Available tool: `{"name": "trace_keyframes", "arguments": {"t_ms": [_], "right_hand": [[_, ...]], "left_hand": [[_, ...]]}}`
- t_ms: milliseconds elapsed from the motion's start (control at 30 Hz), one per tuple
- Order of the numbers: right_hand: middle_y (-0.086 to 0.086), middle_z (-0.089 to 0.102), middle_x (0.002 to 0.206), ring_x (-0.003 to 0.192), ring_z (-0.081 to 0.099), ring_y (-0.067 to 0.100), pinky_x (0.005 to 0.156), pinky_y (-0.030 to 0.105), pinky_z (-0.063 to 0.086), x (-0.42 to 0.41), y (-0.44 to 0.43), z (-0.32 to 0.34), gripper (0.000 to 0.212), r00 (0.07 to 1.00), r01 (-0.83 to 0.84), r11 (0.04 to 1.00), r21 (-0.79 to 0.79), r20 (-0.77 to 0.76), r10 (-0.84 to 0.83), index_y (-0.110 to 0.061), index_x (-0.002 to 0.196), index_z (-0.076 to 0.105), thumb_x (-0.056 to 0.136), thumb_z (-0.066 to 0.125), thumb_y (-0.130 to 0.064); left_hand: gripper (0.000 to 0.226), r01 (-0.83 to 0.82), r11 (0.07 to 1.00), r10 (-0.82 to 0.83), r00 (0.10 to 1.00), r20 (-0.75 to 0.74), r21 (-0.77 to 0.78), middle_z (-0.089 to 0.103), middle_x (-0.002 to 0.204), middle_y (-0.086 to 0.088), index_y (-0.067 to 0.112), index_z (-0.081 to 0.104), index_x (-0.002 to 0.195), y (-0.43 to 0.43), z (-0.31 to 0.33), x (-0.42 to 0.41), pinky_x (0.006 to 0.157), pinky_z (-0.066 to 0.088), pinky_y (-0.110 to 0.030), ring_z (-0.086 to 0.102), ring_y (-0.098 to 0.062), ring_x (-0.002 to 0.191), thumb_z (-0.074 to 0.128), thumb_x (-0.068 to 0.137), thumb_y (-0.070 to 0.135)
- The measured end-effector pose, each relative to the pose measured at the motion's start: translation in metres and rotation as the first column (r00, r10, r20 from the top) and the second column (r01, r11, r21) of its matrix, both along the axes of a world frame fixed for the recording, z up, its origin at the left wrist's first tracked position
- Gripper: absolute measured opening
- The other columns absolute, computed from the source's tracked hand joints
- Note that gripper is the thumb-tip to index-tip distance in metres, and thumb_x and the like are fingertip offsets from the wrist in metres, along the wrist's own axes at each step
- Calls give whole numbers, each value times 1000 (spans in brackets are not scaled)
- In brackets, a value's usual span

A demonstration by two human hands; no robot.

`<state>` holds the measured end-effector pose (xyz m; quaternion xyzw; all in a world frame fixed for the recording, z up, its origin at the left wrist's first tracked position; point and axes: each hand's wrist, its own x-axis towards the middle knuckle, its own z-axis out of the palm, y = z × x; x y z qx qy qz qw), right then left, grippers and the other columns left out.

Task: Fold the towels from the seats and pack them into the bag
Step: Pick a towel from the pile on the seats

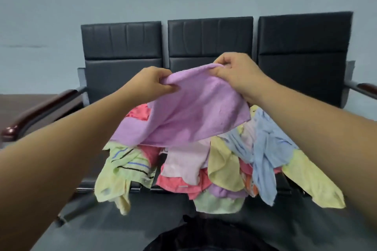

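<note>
Two grips, your left grip [155, 82] and right grip [234, 71], pinch the soft lilac terry towel [193, 116] along its top edge, above the heap of coloured towels [224, 166]; it's limp and light, so take its corners.

towel heap [206, 161] covering seats [208, 38], armrests [40, 108] flanking

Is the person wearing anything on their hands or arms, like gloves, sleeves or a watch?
No. The left hand and right hand are bare: no gloves, and no ring, watch or bracelet shows. The left forearm and right forearm are uncovered too, with no sleeve in view.
</note>
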<state>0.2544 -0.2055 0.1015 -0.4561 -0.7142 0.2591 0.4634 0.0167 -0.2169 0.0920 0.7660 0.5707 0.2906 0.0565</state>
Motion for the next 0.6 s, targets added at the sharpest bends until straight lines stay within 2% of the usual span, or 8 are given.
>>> {"name": "trace_keyframes", "arguments": {"t_ms": [100, 167, 267, 333, 400, 433, 500, 600], "right_hand": [[-4, 70, 79, 71, 63, 5, 67, 22, 52, 15, -32, 40, 12, 982, -46, 998, 51, -183, 55, -8, 94, 73, 90, 76, -19], [-3, 71, 79, 72, 65, 7, 68, 22, 54, 25, -53, 60, 9, 958, -135, 990, 44, -250, 142, -9, 93, 72, 90, 75, -16], [0, 70, 81, 72, 65, 9, 66, 21, 54, 37, -79, 74, 13, 973, -214, 974, -69, -102, 206, -7, 96, 72, 89, 77, -18], [2, 73, 85, 77, 68, 11, 67, 22, 54, 46, -93, 75, 18, 967, -223, 960, -167, 90, 240, -9, 94, 74, 85, 80, -23], [8, 77, 97, 86, 72, 18, 75, 30, 58, 54, -105, 75, 25, 911, -261, 907, -330, 227, 344, -8, 100, 76, 84, 80, -27], [11, 77, 102, 90, 74, 22, 80, 34, 60, 56, -111, 75, 26, 871, -267, 863, -430, 276, 407, -7, 102, 75, 85, 80, -26], [14, 77, 101, 91, 75, 27, 83, 38, 61, 62, -120, 73, 22, 804, -202, 810, -550, 379, 458, -5, 100, 75, 85, 81, -20], [7, 78, 91, 87, 76, 26, 75, 37, 62, 75, -120, 67, 12, 712, -27, 908, -418, 630, 311, -11, 93, 77, 88, 79, -22]], "left_hand": [[27, 46, 999, -46, 994, 98, 2, 55, 68, 4, 11, 66, 82, -32, 41, 9, 62, 40, -27, 49, -9, 61, 75, 88, 36], [28, 189, 973, -154, 960, 235, -133, 74, 87, -2, 15, 74, 93, -56, 66, 10, 79, 54, -30, 69, -13, 80, 77, 85, 42], [38, 372, 873, -248, 895, 370, -315, 76, 108, -11, 12, 78, 103, -83, 81, 7, 99, 53, -40, 72, -29, 105, 78, 83, 45], [32, 324, 902, -258, 935, 244, -285, 76, 106, -9, 16, 78, 103, -92, 82, 5, 99, 54, -44, 71, -30, 106, 77, 84, 42], [21, 205, 959, -212, 977, -13, -196, 75, 95, -2, 27, 75, 96, -100, 83, 5, 90, 56, -45, 71, -26, 96, 74, 84, 44], [18, 160, 974, -180, 976, -119, -162, 73, 89, 1, 29, 73, 91, -103, 84, 6, 84, 55, -42, 69, -23, 89, 75, 85, 45], [25, 120, 986, -142, 968, -206, -114, 64, 76, 2, 22, 66, 81, -111, 88, 11, 70, 48, -32, 58, -15, 72, 75, 85, 45], [44, 118, 991, -128, 974, -188, -65, 44, 64, 3, 14, 51, 71, -121, 94, 14, 57, 32, -27, 39, -9, 59, 77, 82, 47]]}}
